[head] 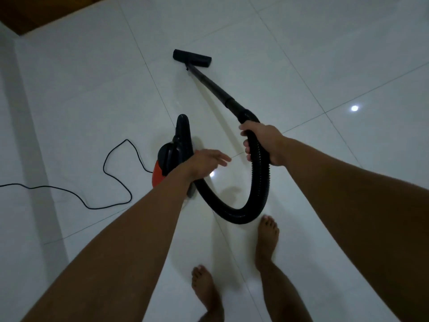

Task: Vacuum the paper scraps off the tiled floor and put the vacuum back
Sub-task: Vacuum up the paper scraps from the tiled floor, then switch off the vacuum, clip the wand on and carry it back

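A small red and black canister vacuum [173, 149] stands on the white tiled floor [301, 66]. Its black ribbed hose [234, 211] loops down in front of my feet and rises to the curved handle. My right hand [262, 141] is shut on that hose just below the black wand [213, 87]. The wand slopes away to the flat black floor head [192, 57], which rests on the tiles. My left hand [204, 162] hovers over the vacuum body with fingers spread, holding nothing. No paper scraps show anywhere on the floor.
A black power cord [109, 177] snakes over the tiles to the left of the vacuum and runs off the left edge. A dark wooden surface [46, 10] fills the top left corner. My bare feet [267, 238] stand on the tiles below the hose loop.
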`<state>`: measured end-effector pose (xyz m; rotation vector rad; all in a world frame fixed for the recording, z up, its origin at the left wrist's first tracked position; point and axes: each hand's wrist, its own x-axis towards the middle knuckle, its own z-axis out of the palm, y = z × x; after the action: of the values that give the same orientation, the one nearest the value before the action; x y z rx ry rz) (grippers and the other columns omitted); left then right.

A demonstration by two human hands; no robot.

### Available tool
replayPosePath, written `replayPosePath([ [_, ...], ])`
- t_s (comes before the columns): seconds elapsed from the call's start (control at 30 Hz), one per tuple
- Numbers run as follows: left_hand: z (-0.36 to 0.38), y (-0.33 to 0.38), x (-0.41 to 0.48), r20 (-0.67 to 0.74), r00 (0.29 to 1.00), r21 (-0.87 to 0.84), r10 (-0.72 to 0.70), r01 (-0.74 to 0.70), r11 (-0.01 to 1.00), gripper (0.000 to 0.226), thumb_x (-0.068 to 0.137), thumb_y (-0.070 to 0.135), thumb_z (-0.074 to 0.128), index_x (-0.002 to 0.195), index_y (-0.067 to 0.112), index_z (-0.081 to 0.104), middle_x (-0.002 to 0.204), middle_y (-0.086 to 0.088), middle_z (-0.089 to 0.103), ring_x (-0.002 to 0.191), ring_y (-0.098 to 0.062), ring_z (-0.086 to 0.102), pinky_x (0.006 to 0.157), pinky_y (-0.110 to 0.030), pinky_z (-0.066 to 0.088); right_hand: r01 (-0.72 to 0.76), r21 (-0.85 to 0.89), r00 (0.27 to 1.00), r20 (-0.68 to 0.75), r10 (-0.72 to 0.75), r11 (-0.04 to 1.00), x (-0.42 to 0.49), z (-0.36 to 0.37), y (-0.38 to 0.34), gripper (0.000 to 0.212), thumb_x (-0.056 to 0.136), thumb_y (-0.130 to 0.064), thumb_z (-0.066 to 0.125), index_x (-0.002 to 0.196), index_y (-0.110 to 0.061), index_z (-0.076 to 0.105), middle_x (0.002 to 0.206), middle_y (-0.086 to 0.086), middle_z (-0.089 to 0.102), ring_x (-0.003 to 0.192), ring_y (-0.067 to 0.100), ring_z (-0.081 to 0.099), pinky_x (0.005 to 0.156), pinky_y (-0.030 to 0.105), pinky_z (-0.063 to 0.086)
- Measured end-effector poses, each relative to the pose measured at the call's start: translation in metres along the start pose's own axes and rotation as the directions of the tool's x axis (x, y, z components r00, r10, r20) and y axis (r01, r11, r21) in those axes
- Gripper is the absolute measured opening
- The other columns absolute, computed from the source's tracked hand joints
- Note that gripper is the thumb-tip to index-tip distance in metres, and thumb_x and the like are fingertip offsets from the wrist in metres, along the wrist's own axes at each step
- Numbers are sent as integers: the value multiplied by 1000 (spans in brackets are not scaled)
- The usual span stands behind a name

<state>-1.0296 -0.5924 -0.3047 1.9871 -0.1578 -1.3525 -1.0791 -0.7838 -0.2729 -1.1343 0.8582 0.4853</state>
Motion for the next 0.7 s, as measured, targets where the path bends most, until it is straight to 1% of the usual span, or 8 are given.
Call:
replayPosePath([
  [0.07, 8, -17, -24, 138, 990, 132, -10, -8, 991, 59, 89, -7, 42, 135, 24, 61, 138, 0, 59, 116, -13, 54, 80, -13, 42, 33, 8, 999, -42, -33, 999, -1, 7, 1, 27, 84, -29, 71, 96, -7, 60, 55, 3, 55, 45, 17, 54, 49, 27, 51],
  [0.13, 20, -30, -36, 219, 976, 205, -6, -40, 978, 65, 85, -2, 52, 138, 35, 55, 139, 8, 53, 106, -7, 54, 78, -12, 44, 70, 39, 995, -80, -67, 997, -2, 16, 2, 29, 85, -29, 72, 96, -6, 60, 54, 4, 56, 46, 18, 55, 49, 28, 52],
  [0.23, 43, -47, -40, 254, 965, 290, 65, -140, 947, 55, 83, 20, 69, 134, 38, 58, 135, 15, 50, 115, -4, 49, 95, -21, 39, 112, 68, 988, -114, -104, 991, -4, 32, 7, 32, 85, -32, 73, 96, -5, 60, 55, 5, 59, 47, 18, 56, 49, 28, 52],
  [0.33, 55, -60, -38, 209, 968, 264, 139, -193, 945, 29, 86, 24, 63, 113, 30, 73, 118, 10, 69, 109, -8, 62, 99, -28, 46, 152, 49, 982, -124, -145, 987, -7, 52, 21, 37, 86, -35, 73, 100, -3, 62, 58, 7, 63, 49, 19, 60, 51, 29, 54],
  [0.47, 59, -72, -46, 219, 972, 217, 87, -135, 967, 25, 76, 16, 54, 69, 31, 72, 82, 6, 66, 85, -12, 60, 81, -25, 44, 175, 34, 975, -148, -169, 984, -16, 62, 51, 37, 90, -39, 69, 105, -5, 64, 63, 5, 66, 50, 15, 62, 54, 29, 56],
  [0.53, 59, -82, -45, 228, 973, 202, 31, -79, 976, 20, 87, 16, 55, 90, 17, 75, 96, 3, 66, 100, -17, 60, 84, -28, 42, 135, 46, 986, -105, -130, 990, -18, 62, 64, 35, 92, -40, 66, 106, -7, 61, 71, 6, 67, 52, 16, 64, 54, 29, 57],
  [0.6, 58, -92, -43, 243, 967, 143, -79, 45, 989, 25, 95, 26, 56, 113, 18, 71, 115, 7, 65, 117, -17, 58, 96, -37, 41, 57, 42, 998, -18, -57, 997, -19, 61, 70, 33, 91, -37, 62, 103, -7, 57, 80, 9, 69, 59, 19, 69, 59, 31, 59],
  [0.7, 59, -110, -33, 247, 959, 91, -139, 120, 989, 28, 95, 36, 56, 115, 26, 72, 130, 9, 64, 123, -20, 55, 105, -47, 37, -88, -122, 996, 9, 90, 989, -15, 60, 76, 31, 82, -30, 60, 101, -7, 56, 88, 11, 71, 68, 24, 74, 64, 36, 61],
])
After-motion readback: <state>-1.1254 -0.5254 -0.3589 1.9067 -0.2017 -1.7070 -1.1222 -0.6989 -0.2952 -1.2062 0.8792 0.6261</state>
